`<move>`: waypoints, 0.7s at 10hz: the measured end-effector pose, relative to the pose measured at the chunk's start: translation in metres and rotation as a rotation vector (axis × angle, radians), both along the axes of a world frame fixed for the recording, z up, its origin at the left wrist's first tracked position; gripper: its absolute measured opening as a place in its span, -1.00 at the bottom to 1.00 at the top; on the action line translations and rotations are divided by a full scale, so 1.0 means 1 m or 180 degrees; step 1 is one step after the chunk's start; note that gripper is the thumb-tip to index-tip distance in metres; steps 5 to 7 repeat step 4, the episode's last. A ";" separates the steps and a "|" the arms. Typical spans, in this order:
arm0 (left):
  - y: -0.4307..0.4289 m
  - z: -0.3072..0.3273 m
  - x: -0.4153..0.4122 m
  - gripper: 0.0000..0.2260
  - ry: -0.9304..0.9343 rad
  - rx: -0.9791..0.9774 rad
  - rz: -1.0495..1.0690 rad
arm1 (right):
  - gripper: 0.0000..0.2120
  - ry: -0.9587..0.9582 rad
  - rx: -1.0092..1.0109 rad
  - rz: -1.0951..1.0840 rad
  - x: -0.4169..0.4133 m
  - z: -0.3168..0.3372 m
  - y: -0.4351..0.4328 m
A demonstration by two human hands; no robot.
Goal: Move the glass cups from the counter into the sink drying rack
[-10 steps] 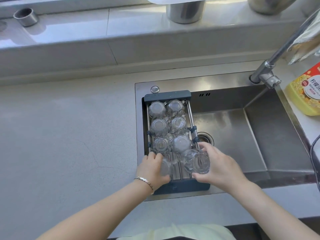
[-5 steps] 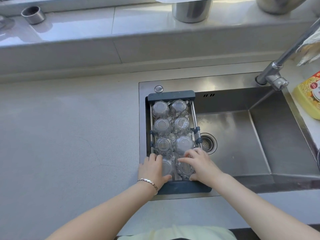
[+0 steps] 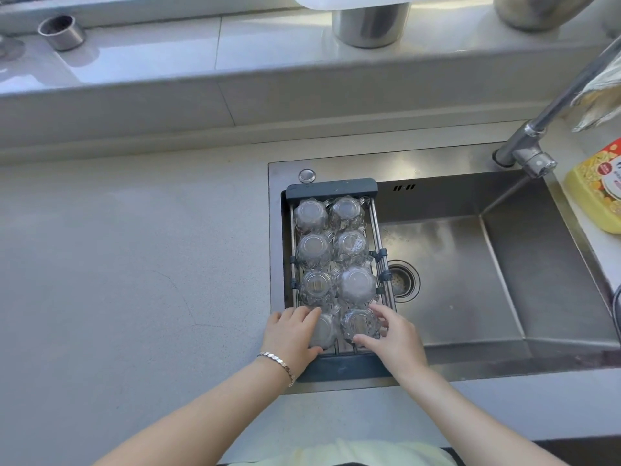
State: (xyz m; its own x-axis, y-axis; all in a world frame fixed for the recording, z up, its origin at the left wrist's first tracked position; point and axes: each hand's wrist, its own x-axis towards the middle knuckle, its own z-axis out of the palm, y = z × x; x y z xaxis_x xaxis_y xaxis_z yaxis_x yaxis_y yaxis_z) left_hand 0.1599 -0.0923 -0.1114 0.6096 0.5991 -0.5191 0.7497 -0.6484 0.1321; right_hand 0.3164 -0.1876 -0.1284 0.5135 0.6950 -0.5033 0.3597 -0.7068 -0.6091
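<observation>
A dark-framed drying rack point(image 3: 331, 192) spans the left end of the steel sink point(image 3: 504, 264). Several clear glass cups stand upside down in it in two columns, such as the back-left cup point(image 3: 311, 215). My left hand point(image 3: 292, 334) wraps the near-left cup point(image 3: 324, 331) in the front row. My right hand point(image 3: 395, 334) grips the near-right cup point(image 3: 359, 326), thumb at its near side and fingers at its far side. Both cups rest inverted in the rack.
A grey counter point(image 3: 134, 280) lies left of the sink. The tap point(image 3: 527, 153) rises at the back right, with a yellow detergent bottle point(image 3: 594, 193) beside it. A steel pot point(image 3: 369, 23) and a small metal cup point(image 3: 62, 31) stand on the window ledge.
My right hand turned its cup over and set it down into the rack's near-right slot. My left hand stayed on the near-left cup. The view shifted slightly.
</observation>
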 end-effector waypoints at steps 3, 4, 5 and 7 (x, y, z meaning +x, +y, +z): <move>0.008 0.034 0.017 -0.55 0.0350 -0.0175 0.0118 | -0.58 -0.0327 -0.0927 0.1520 0.027 0.044 0.031; 0.032 0.064 0.031 -0.70 -0.0093 -0.0446 0.0485 | -0.65 -0.0568 -0.0891 0.1855 0.036 0.082 0.053; 0.032 0.064 0.031 -0.70 -0.0093 -0.0446 0.0485 | -0.65 -0.0568 -0.0891 0.1855 0.036 0.082 0.053; 0.032 0.064 0.031 -0.70 -0.0093 -0.0446 0.0485 | -0.65 -0.0568 -0.0891 0.1855 0.036 0.082 0.053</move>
